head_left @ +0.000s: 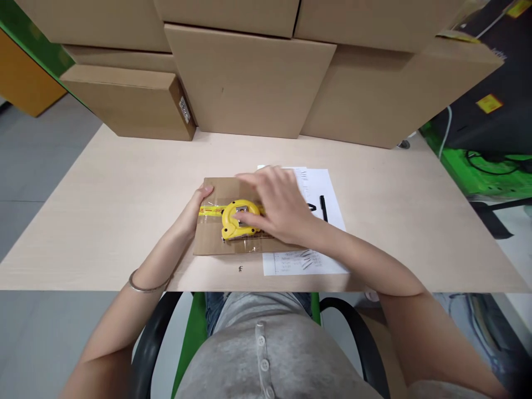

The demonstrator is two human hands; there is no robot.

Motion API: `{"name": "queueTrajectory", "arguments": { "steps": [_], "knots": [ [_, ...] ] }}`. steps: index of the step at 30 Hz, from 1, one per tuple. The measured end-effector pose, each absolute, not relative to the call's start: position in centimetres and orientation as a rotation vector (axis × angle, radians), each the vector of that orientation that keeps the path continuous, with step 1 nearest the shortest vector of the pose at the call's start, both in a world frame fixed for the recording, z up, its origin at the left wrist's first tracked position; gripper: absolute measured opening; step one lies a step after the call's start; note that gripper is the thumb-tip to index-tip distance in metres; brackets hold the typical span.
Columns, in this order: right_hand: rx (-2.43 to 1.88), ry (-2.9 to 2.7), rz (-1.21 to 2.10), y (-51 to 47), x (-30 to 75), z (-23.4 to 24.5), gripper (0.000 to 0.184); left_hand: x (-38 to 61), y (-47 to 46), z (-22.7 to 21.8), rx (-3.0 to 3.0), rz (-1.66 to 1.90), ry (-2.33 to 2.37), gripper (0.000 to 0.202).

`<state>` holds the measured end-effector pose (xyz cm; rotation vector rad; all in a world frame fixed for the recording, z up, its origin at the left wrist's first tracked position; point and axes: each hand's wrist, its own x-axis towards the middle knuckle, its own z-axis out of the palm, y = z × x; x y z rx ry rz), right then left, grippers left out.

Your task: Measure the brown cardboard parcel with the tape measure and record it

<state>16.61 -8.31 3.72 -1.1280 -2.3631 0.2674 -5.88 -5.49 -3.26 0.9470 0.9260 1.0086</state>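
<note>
A flat brown cardboard parcel (224,221) lay on the pale wooden tabletop (103,210), near the front edge and partly over a white printed paper sheet (320,194). The left hand (198,204) gripped the parcel's left edge, thumb on top, steadying it. The right hand (278,205) rested on a round yellow tape measure (238,219) sitting on the parcel, fingers spread over its right side; whether they closed around it was hard to tell, since the hand was blurred. A yellow strip (210,210), probably the measure's blade, ran left toward the left thumb. To measure well, the blade's end should sit flush with the parcel's edge and lie flat and straight. A black pen (323,208) lay on the sheet to the right, and large brown cardboard boxes (249,83) were stacked along the far side.
</note>
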Motion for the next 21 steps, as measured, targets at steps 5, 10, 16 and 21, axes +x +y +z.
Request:
{"name": "queueTrajectory", "arguments": {
  "steps": [5, 10, 16, 21],
  "knots": [
    [-1.779, -1.939, 0.286, -8.7, 25.1, 3.4, 0.033, -5.6, -5.4, -3.8, 0.792, 0.994, 1.02, 0.041],
    [-2.477, -2.12, 0.665, -11.1, 29.8, -0.5, 0.052, -5.6, -5.3, -4.3, 0.743, 1.034, 1.021, 0.043],
    [-2.361, -2.034, 0.819, -14.8, 30.3, -3.3, 0.037, -6.1, -5.3, -4.6, 0.681, 0.947, 1.091, 0.047],
    [-1.745, -1.418, 1.13, -17.9, 31.6, -4.9, 0.03, -6.2, -5.1, -5.1, 0.767, 0.94, 1.125, 0.048]
  ]
}}
